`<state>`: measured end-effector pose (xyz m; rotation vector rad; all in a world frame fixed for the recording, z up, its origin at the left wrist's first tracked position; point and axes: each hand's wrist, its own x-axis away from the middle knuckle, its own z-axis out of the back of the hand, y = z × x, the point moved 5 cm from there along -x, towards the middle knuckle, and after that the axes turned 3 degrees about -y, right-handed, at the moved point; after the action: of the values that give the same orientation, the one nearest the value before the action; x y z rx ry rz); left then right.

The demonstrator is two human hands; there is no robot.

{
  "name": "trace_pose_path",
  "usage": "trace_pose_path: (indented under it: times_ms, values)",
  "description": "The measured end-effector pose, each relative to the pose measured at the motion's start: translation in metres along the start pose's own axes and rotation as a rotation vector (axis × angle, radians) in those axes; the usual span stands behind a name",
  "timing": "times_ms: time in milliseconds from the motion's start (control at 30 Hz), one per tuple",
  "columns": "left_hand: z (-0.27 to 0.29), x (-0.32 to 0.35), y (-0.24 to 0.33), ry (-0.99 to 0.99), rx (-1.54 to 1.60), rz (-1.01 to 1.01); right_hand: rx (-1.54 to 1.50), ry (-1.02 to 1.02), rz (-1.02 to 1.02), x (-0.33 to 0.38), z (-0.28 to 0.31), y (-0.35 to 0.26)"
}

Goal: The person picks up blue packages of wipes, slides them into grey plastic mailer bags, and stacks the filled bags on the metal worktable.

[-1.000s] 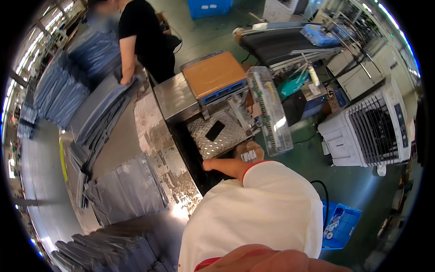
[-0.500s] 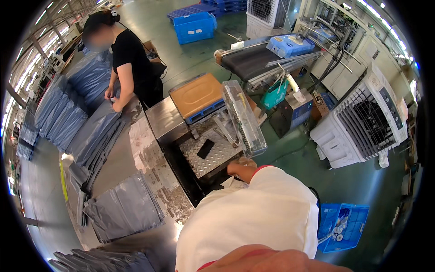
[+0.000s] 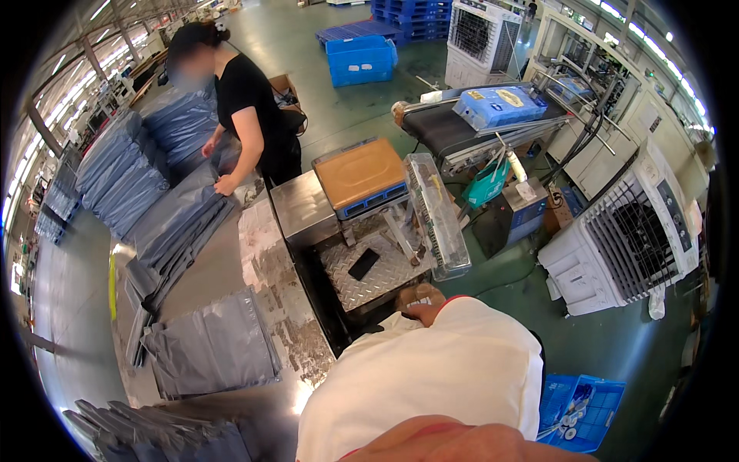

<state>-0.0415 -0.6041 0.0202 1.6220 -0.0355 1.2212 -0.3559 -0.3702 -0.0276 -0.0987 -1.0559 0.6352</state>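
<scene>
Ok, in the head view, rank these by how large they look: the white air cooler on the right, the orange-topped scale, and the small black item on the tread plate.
1. White air cooler, though fisheye stretch near the rim makes this unsure.
2. Orange-topped scale.
3. Small black item, clearly the smallest.

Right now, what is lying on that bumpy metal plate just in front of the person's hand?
On the metal plate lies one small flat black object. The hand rests at the plate's near edge, and the white sleeve covers whatever lies below that edge.
</scene>
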Motion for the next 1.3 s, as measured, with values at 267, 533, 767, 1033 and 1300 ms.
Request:
trace_pose_path:
  times_ms: [267, 533, 767, 1033, 1300]
  values:
    - [-0.004, -0.005, 0.003, -0.009, 0.007, -0.002, 0.0, 0.04, 0.104, -0.006, 0.025, -0.042]
    - [-0.014, -0.015, 0.022, -0.06, -0.022, -0.025, 0.001, 0.032, 0.068, 0.002, 0.022, -0.031]
    - [-0.044, -0.039, 0.065, -0.146, -0.119, -0.061, -0.02, 0.076, 0.091, 0.011, 0.037, -0.03]
    - [-0.075, -0.048, 0.08, -0.214, -0.195, -0.063, -0.088, 0.112, 0.039, 0.033, 0.031, -0.003]
    - [-0.073, -0.04, 0.075, -0.223, -0.2, -0.062, -0.113, 0.107, 0.023, 0.043, 0.02, 0.008]
